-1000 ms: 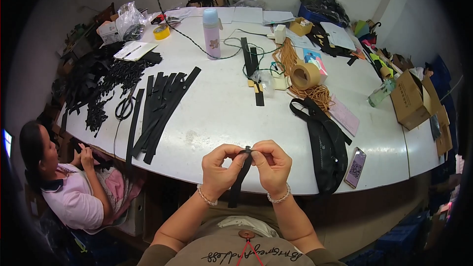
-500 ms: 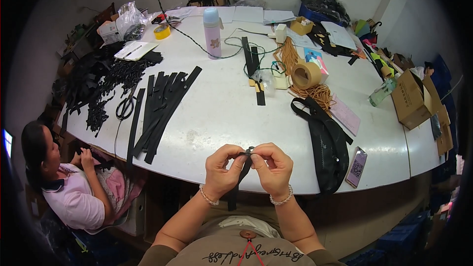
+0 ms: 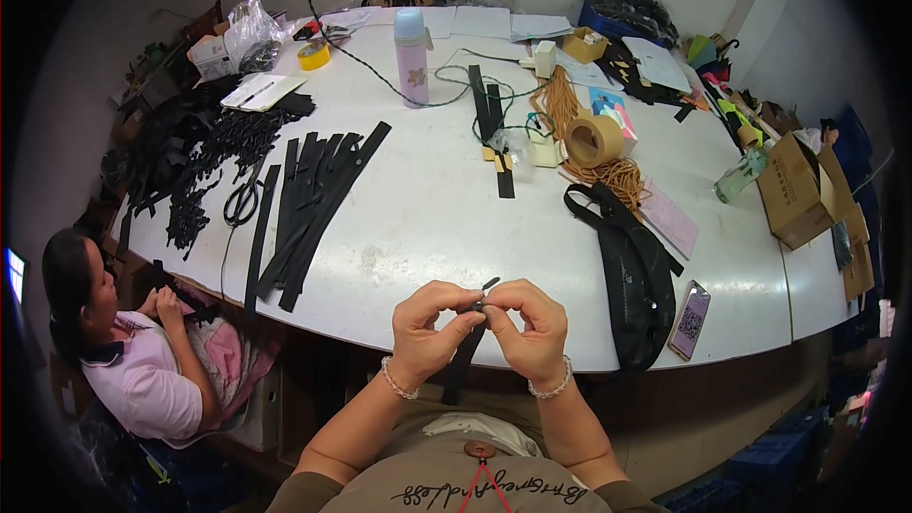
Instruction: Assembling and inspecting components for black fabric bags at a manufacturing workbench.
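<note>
My left hand (image 3: pixel 427 328) and my right hand (image 3: pixel 524 328) meet above the table's near edge, thumbs and forefingers pinched together. Between them is the upper end of a black zipper strip (image 3: pixel 463 361), whose tail hangs below the table edge. A small black pull tab (image 3: pixel 490 283) sticks up past the fingertips; the fingers hide where it joins the strip. Left of my hands, several similar black strips (image 3: pixel 313 214) lie fanned out on the white table (image 3: pixel 408 218). To the right lies a black bag (image 3: pixel 632 285) with a strap.
Scissors (image 3: pixel 243 201) lie beside a heap of small black cord pieces (image 3: pixel 237 142). A bottle (image 3: pixel 411 62), brown tape roll (image 3: pixel 594 141), tan cords (image 3: pixel 556 100), phone (image 3: pixel 689 320) and cardboard box (image 3: pixel 798 192) stand or lie around. A co-worker (image 3: pixel 142 351) sits at the left, handling something black.
The small black tab now stands out above my fingertips, where before it was bunched between them. My hands have barely shifted and keep their pinch. The co-worker's hands have moved slightly.
</note>
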A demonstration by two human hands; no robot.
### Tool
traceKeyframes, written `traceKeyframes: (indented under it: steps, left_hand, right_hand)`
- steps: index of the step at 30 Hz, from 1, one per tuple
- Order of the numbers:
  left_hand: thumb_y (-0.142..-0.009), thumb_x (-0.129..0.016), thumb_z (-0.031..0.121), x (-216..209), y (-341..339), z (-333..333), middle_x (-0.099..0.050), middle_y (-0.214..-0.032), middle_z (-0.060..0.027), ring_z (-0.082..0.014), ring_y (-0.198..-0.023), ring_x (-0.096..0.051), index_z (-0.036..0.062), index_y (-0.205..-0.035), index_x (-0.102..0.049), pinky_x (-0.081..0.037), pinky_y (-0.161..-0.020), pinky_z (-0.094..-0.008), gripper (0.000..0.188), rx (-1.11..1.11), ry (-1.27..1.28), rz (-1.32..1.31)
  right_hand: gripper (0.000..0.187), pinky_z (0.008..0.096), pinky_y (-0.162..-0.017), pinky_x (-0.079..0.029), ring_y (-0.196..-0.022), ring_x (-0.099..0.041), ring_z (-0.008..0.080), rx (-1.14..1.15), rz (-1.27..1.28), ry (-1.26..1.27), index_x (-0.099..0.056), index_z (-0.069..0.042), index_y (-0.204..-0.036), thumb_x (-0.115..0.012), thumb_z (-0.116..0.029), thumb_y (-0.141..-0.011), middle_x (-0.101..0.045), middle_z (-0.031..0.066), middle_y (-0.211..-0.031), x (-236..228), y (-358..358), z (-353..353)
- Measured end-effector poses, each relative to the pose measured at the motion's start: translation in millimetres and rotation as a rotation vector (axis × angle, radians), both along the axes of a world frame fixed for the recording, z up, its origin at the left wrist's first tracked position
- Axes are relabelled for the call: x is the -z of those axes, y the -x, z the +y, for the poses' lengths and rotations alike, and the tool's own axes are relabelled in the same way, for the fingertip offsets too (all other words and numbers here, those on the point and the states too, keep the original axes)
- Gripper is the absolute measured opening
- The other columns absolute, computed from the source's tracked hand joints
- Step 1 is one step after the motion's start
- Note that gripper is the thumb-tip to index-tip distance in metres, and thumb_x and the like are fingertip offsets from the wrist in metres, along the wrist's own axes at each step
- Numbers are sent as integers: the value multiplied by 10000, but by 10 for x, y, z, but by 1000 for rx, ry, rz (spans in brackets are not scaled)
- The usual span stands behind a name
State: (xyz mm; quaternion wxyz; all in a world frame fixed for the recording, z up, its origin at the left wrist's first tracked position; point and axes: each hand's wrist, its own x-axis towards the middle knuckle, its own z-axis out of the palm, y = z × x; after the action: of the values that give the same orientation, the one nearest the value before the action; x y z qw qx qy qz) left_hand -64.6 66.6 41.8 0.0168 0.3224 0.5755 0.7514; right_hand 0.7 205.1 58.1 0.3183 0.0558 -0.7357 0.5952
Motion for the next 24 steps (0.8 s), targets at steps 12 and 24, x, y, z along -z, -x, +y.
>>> traceKeyframes:
  steps: [12,24]
  left_hand:
    - [-710,-780,8,-88,19,-107,-679,-847,-91,-172,-762,-645,18,-904,-693,-508,-666,-262,213,-28,121,188]
    - [-748,-743,2,-335,-54,-249,-678,-806,-77,-172,-733,-640,18,-856,-677,-501,-659,-263,128,98,139,152]
  right_hand:
    - [140,289,-553,-492,-648,-625,230,-3,-8,-324,-615,7,-862,-640,72,-740,-634,114,-807,-297,-88,56]
    - [158,293,-538,-486,-625,-612,233,-2,175,-290,-624,15,-851,-636,95,-714,-631,126,-799,-295,-199,-73]
